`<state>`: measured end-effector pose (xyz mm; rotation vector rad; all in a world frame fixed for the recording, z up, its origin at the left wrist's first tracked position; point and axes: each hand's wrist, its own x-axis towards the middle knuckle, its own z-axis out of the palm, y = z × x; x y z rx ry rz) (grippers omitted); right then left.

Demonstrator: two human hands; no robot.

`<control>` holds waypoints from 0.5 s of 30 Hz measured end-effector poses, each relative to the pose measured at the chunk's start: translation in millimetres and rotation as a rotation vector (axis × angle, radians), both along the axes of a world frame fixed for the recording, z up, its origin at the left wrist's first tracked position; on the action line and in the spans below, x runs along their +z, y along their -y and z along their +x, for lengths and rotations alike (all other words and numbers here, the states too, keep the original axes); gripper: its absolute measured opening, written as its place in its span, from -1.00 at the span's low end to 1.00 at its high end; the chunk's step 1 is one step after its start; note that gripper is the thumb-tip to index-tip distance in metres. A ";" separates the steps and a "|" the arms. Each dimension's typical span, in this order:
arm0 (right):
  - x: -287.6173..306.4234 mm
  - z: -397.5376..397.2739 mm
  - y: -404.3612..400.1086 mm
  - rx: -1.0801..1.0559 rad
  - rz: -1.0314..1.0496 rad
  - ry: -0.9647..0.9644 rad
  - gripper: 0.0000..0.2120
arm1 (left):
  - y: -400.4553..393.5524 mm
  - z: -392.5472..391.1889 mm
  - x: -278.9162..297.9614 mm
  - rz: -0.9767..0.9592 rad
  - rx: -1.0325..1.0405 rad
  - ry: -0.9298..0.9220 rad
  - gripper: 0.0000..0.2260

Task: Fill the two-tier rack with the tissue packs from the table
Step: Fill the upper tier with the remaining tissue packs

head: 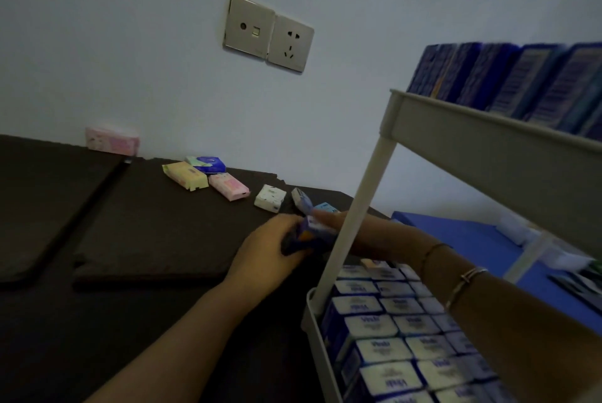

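Observation:
My left hand grips a dark blue tissue pack just left of the rack's front post. My right hand reaches between the two tiers, its fingers touching the same pack; its grip is partly hidden by the post. The white two-tier rack stands at the right: blue packs stand upright on the top tier, and blue-and-white packs fill the lower tier in rows. Loose packs lie on the dark table: yellow, blue-green, pink, white, and two small ones.
A pink pack leans against the wall at the table's back left. A wall socket plate sits above the table. Behind the rack lies a blue surface with pale objects. A dark seam runs across the table at left.

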<state>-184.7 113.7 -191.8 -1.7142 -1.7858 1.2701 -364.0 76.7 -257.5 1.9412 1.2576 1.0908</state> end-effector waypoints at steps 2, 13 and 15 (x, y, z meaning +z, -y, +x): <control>-4.0 0.6 -1.3 -0.091 0.038 -0.002 -0.71 | 2.4 -2.4 -1.1 -0.023 0.019 0.113 -0.72; -2.0 30.5 18.1 -0.186 0.245 0.656 -0.53 | 21.9 -36.0 8.1 -0.044 0.123 0.410 -0.63; 13.0 20.9 34.3 -0.271 0.346 0.394 -0.52 | 34.7 -46.6 16.2 0.020 0.121 0.376 -0.54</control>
